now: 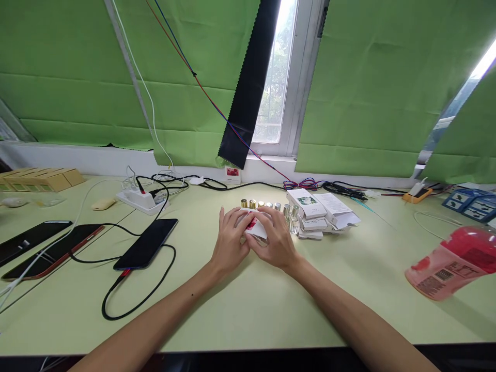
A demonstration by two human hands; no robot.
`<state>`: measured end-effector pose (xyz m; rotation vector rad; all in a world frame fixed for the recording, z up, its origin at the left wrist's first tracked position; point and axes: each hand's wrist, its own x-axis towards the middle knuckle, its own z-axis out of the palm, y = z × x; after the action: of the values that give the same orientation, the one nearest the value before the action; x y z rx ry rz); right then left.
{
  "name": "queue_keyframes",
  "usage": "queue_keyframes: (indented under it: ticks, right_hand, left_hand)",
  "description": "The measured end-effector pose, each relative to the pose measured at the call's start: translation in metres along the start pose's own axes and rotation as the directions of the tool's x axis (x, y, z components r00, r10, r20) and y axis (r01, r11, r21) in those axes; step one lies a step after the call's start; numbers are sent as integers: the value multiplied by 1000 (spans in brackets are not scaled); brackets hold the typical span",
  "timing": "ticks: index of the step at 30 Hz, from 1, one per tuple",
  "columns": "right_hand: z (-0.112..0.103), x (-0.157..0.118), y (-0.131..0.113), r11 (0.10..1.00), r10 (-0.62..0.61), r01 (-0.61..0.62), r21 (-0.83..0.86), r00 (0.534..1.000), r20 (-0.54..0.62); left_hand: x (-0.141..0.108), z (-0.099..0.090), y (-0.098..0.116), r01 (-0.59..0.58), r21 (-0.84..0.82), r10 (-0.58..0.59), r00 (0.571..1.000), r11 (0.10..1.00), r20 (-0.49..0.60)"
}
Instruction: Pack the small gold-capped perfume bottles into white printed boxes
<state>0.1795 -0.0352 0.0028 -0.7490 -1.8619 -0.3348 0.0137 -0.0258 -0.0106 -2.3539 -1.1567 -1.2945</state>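
Between my two hands is a small white box with a red picture (pixel 251 224), low over the table. My left hand (pixel 231 235) has its fingers bent over the box's left side. My right hand (pixel 276 237) grips it from the right, and both thumbs come close together at the near side. The fingers hide much of the box. Just behind it stands a row of small glass bottles (pixel 294 219) with gold and silver caps. To their right lies a pile of flat white boxes (pixel 308 204), with a printed leaflet (pixel 336 209) beside it.
Phones, one a dark phone (pixel 146 244) on a black cable, lie at the left near a white power strip (pixel 141 199). Tan boxes (pixel 46 179) sit at the far left. A pink bottle (pixel 449 263) lies at the right, near blue boxes (pixel 470 204). Cables run along the wall.
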Motion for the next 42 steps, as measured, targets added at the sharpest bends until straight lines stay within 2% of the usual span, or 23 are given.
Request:
queue_keyframes:
  ticks: [11,21,27,31,42]
  right_hand:
    - [-1,0,0,998,-3,11,68,992,-128]
    - [3,-1,2,994,24,-4,109,982,-187]
    - [3,-2,2,992,37,-19,123,988,-149]
    - [3,-2,1,993,41,-28,114,993,-115]
    - [6,-6,0,985,110,-107,135,994,-20]
  left_hand:
    - [3,-4,6,-49,-51,43,993,997,-110]
    - [6,-7,11,-5,-124,-18,982,992,-188]
    - [5,-8,16,49,-133,-73,980,990,-187]
    - [4,-7,17,45,-156,-74,980,987,-182]
    - [2,-4,16,176,-246,-200,977,953,-74]
